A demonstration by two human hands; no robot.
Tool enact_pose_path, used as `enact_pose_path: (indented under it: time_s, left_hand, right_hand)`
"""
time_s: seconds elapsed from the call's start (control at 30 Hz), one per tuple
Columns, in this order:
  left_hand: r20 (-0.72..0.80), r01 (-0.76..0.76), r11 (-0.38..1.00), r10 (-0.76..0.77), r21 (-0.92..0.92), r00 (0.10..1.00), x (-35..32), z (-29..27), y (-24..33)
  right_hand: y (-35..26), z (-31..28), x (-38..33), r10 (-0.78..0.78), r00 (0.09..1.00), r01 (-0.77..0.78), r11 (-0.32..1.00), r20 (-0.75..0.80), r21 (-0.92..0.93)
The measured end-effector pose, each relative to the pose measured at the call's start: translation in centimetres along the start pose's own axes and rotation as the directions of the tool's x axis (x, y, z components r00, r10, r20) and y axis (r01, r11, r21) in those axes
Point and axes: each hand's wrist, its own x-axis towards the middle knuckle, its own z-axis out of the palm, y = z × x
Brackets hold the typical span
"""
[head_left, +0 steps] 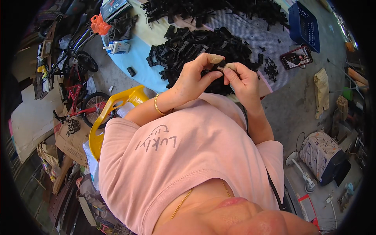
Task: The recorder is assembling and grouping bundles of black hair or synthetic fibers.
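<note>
Both my hands meet in front of my chest, above the near edge of a table. My left hand [192,78], with a gold bangle at the wrist, is closed in a pinch on a small black plastic part [221,63]. Close against it, my right hand [246,83] is closed round a slim grey tool with a metal tip [220,69]; my fingers hide most of it. Just beyond my hands lies a large heap of black plastic parts [196,47], and a second dark heap [239,11] spreads along the far side.
A blue plastic basket [304,27] and a propped phone [296,58] stand at the table's right. Small black pieces [270,69] lie loose nearby. On the left are a white carton [118,47], an orange bag [100,25], a yellow chair [102,113] and a red bicycle [80,98].
</note>
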Motion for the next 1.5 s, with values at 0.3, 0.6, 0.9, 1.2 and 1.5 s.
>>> enact_pose_path:
  time_s: [0.3, 0.6, 0.9, 1.2, 1.5]
  left_hand:
    - [-0.081, -0.285, 0.906, 0.324, 0.313, 0.943, -0.1, -0.1, -0.6]
    - [-0.009, 0.137, 0.651, -0.215, -0.747, 0.977, 0.7, -1.3, 0.3]
    - [0.236, 0.375, 0.724, -0.292, -0.579, 0.927, 0.2, -0.7, 0.8]
    - [0.166, 0.141, 0.941, -0.093, -0.306, 0.982, -0.1, -0.7, 0.4]
    - [0.086, 0.101, 0.941, -0.077, -0.323, 0.993, 0.1, -0.7, 0.5]
  right_hand:
    - [0.7, 0.7, -0.3, 0.076, 0.997, -0.078, 0.995, 0.031, 0.056]
    - [-0.5, -0.2, -0.6, -0.167, 0.981, 0.154, 0.980, -0.099, -0.126]
    - [-1.2, -0.1, -0.5, 0.000, 1.000, -0.002, 0.970, 0.007, 0.244]
    - [0.3, 0.0, 0.3, 0.111, 0.993, -0.120, 0.952, 0.049, 0.281]
    - [0.0, 0.4, 0.1, 0.097, 0.994, -0.107, 0.972, 0.056, 0.207]
